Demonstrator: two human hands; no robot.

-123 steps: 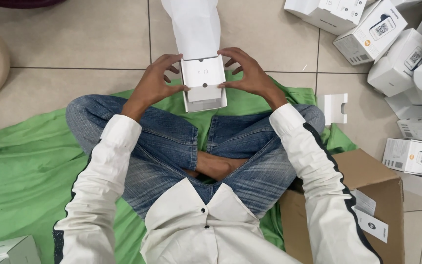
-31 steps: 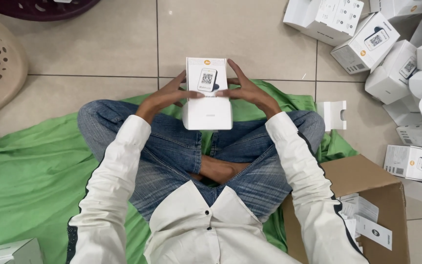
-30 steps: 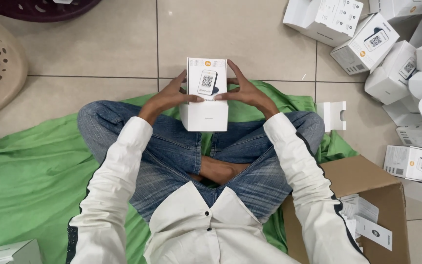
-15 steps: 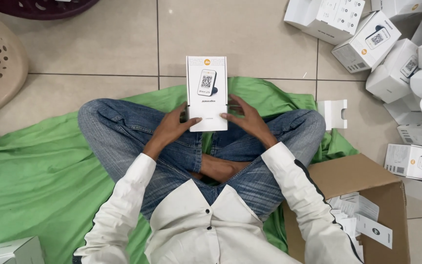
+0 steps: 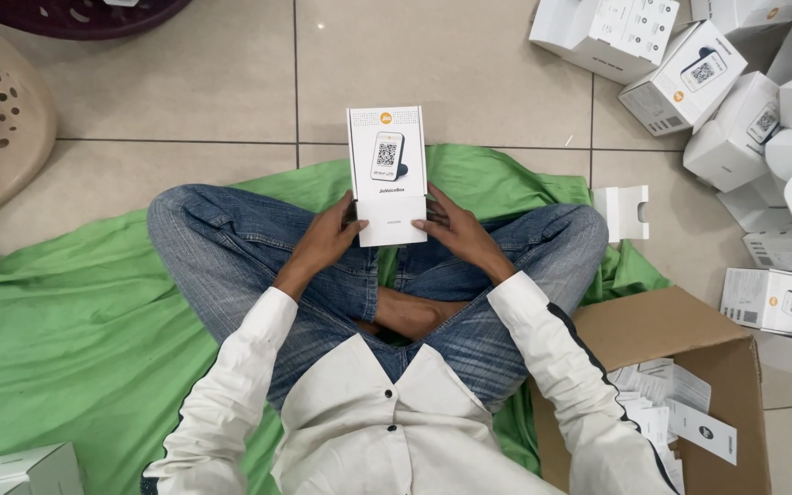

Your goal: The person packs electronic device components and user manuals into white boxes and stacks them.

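Box (image 5: 387, 174) now lowered to my lap, frame centre, printed face up; left hand (image 5: 330, 240) and right hand (image 5: 451, 234) pinch its lower edges.

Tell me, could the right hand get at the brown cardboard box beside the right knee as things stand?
Probably yes. The right hand holds the white carton over the lap, and the open cardboard box sits right by that knee with nothing between.

White box, blue jeans, green cloth

The box (image 5: 387, 174) I hold is white, with a small orange dot and a black-and-white checkered square; my jeans (image 5: 231, 266) are faded blue, my shirt (image 5: 368, 431) cream (one dark sleeve stripe), the cloth (image 5: 66, 339) bright green, the carton (image 5: 671, 339) brown, the tiles (image 5: 185, 82) beige.
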